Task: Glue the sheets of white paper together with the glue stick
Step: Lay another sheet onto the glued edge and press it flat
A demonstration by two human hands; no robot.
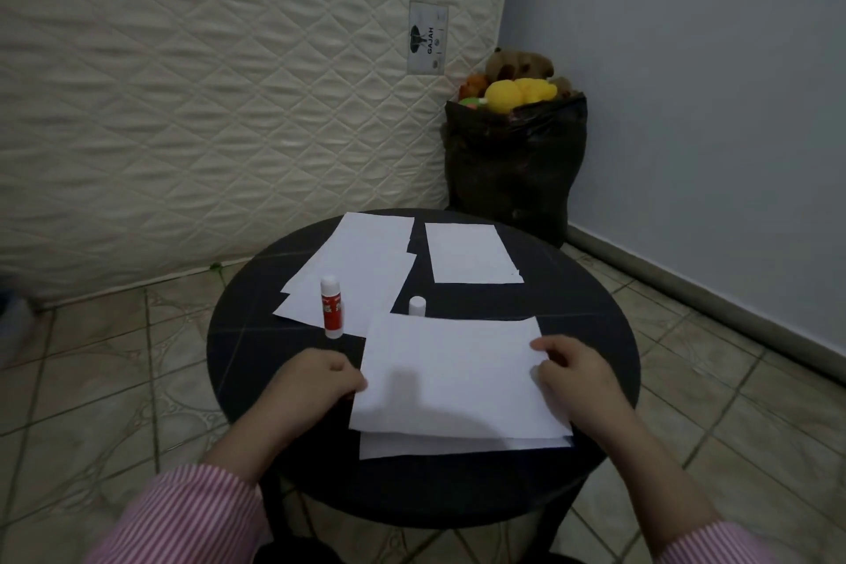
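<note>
since your left hand (320,376) pinches the top sheet's (453,376) left edge and your right hand (572,364) its right, the glue stick (330,306) (upright, uncapped) stands just beyond your left

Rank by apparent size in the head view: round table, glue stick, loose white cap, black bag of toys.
1. round table
2. black bag of toys, though it sits farther away
3. glue stick
4. loose white cap

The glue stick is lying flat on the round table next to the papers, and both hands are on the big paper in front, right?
Not quite. The head view shows the glue stick standing upright, not lying flat. The rest is right.
</note>
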